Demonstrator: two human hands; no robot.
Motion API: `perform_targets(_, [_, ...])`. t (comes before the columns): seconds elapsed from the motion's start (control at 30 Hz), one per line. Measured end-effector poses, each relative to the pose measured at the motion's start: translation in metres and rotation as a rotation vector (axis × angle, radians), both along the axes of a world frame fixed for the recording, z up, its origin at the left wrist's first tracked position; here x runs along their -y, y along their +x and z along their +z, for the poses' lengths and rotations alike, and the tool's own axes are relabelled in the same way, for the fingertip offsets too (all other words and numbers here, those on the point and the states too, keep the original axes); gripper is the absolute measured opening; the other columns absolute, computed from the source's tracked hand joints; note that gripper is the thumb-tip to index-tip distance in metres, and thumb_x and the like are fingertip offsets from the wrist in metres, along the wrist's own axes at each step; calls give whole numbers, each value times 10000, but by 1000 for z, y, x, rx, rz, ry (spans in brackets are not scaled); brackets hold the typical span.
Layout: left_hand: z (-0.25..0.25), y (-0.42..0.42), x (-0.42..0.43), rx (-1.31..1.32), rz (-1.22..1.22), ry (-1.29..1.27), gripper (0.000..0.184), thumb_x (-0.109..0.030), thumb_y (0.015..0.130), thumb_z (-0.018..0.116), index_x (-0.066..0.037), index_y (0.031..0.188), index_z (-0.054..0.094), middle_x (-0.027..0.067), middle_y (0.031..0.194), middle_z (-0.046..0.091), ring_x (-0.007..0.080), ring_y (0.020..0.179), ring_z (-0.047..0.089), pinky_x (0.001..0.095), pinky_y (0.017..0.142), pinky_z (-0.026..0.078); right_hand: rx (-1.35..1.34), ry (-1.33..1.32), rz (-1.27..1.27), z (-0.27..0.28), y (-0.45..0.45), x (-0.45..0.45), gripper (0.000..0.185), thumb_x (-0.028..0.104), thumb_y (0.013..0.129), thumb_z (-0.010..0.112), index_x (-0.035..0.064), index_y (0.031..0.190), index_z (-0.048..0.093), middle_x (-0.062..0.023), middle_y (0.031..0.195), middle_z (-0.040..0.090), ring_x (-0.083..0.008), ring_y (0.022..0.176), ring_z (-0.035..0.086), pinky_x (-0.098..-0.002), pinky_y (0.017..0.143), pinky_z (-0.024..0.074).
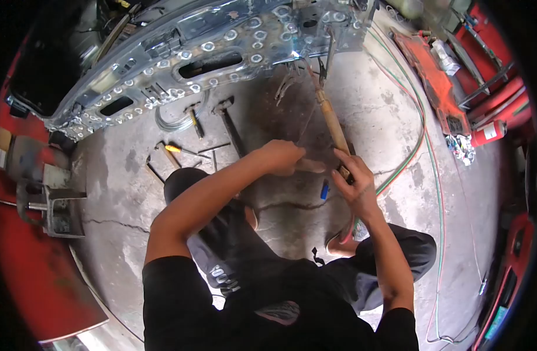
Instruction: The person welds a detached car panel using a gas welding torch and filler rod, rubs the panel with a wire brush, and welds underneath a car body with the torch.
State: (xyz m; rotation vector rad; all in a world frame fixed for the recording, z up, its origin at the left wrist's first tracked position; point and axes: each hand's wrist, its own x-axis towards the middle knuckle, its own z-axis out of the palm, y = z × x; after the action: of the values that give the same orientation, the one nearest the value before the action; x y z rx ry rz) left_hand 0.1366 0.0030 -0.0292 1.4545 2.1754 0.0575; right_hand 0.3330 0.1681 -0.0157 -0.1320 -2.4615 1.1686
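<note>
My right hand (pixel 355 178) is closed around the rear end of a gas welding torch (pixel 333 123), near its valves. The torch's tan barrel points up and away, and its thin tip reaches the edge of a grey metal car panel (pixel 221 47). A small bright glow (pixel 295 54) shows on that edge. My left hand (pixel 280 158) is closed left of the torch, with a thin rod (pixel 306 124) running up from it toward the panel. Locking pliers (pixel 286 85) hang at the panel's edge. A blue lighter (pixel 324 189) lies on the floor below my hands.
Hammers (pixel 230 126), a yellow-handled screwdriver (pixel 183 151) and a wire coil (pixel 168 121) lie on the concrete at left. Red and green hoses (pixel 423 126) curve along the right. A red-orange panel (pixel 429 76) and red bottle (pixel 489 133) are farther right; a metal stand (pixel 64 202) is left.
</note>
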Motion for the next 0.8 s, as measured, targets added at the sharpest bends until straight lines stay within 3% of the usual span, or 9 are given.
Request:
perform_targets(0.13, [-34, 0, 33, 28, 48, 35, 281, -189, 836, 642, -35, 1068, 678, 229, 1005, 727, 414, 974, 704, 511, 860, 551, -25, 45, -18, -16, -9, 8, 454, 82, 889, 726, 71, 1336, 647, -164, 993, 624, -274, 803, 627, -373, 714, 507])
perform_targets(0.23, [-28, 5, 24, -127, 73, 18, 284, -208, 828, 655, -28, 1046, 687, 222, 973, 733, 419, 937, 711, 509, 857, 555, -70, 61, -50, -19, -19, 12, 447, 90, 899, 719, 79, 1340, 644, -159, 977, 614, -271, 772, 621, -374, 695, 508])
perform_targets(0.33, [-50, -4, 23, -42, 188, 151, 275, -196, 818, 664, -18, 1026, 694, 220, 943, 736, 413, 913, 719, 509, 839, 562, -14, 60, -68, -21, -24, 8, 446, 93, 901, 721, 92, 1340, 644, -152, 960, 605, -272, 749, 613, -374, 683, 507])
perform_targets(0.43, [-47, -6, 25, -71, 164, 33, 270, -182, 820, 657, -7, 1022, 692, 224, 952, 736, 408, 915, 722, 514, 832, 565, 7, 53, -72, -21, -27, 7, 440, 59, 892, 703, 61, 1329, 649, -178, 995, 649, -296, 819, 655, -378, 756, 527])
perform_targets(0.63, [-73, -8, 23, -68, 118, -16, 281, -193, 854, 613, -1, 1043, 692, 232, 971, 739, 420, 931, 720, 517, 840, 564, -9, 76, -58, -26, -31, 3, 449, 58, 883, 705, 65, 1329, 648, -180, 974, 643, -304, 807, 649, -382, 742, 523])
perform_targets(0.8, [-80, -2, 14, -71, 56, -112, 279, -130, 823, 620, -9, 1052, 724, 202, 1000, 756, 362, 952, 740, 458, 817, 586, -38, 78, -55, -32, -32, 0, 447, 53, 884, 704, 67, 1327, 650, -179, 966, 644, -289, 764, 641, -371, 712, 524])
